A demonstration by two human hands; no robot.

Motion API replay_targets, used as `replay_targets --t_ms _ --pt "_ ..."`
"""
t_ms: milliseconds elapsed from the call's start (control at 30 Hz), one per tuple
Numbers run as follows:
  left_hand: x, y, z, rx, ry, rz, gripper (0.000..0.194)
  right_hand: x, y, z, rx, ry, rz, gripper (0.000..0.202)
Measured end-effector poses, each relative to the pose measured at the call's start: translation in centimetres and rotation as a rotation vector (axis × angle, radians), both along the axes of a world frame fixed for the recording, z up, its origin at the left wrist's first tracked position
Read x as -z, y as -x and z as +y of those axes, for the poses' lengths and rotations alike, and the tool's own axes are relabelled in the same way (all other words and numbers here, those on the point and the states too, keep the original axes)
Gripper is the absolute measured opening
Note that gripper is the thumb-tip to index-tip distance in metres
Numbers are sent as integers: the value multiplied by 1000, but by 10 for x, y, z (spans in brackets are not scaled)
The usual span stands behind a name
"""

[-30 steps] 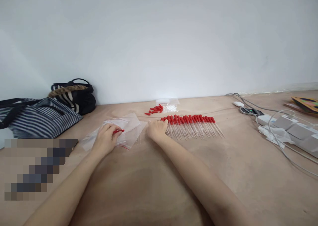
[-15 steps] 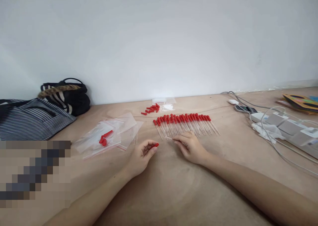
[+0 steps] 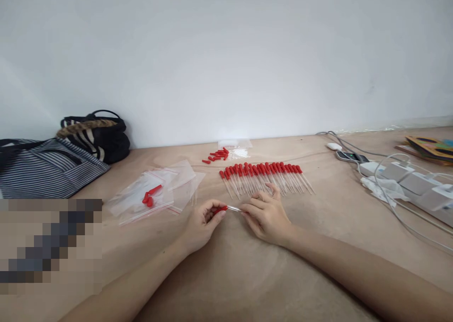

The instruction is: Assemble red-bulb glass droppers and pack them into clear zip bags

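Observation:
My left hand (image 3: 203, 223) pinches a red rubber bulb (image 3: 221, 209) between thumb and fingers. From the right, my right hand (image 3: 267, 214) grips a thin clear tube (image 3: 233, 209), whose end meets the mouth of the bulb. Just beyond my hands lies a row of clear droppers with red bulbs (image 3: 262, 170), their bulbs toward the wall. Several loose red bulbs (image 3: 217, 155) rest behind the row's left end, beside a plastic bag of clear tubes (image 3: 240, 152). More red bulbs (image 3: 151, 195) lie on flat clear zip bags (image 3: 134, 211) at the left.
Two striped bags (image 3: 53, 169) stand at the left against the wall. At the right are a power strip with chargers (image 3: 421, 183), crumpled tissue (image 3: 384, 188), a black device (image 3: 352, 157), cables, and a yellow item (image 3: 430, 147). The far left front is pixelated.
My right hand has come back toward me with the clear tube, and the tube now meets the red bulb in my left hand. A finger of my right hand has lifted. The view has shifted slightly.

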State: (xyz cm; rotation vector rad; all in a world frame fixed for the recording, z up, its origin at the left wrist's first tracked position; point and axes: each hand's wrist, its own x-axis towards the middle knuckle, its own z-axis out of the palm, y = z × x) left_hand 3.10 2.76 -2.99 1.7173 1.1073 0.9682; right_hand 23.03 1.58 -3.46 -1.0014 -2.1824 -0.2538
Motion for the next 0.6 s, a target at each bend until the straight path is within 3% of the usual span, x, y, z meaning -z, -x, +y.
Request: replay_targets --t_ms 600 --pt "1 1 -4 -128 -27 -17 21 -3 1 0 -143 -111 -59 20"
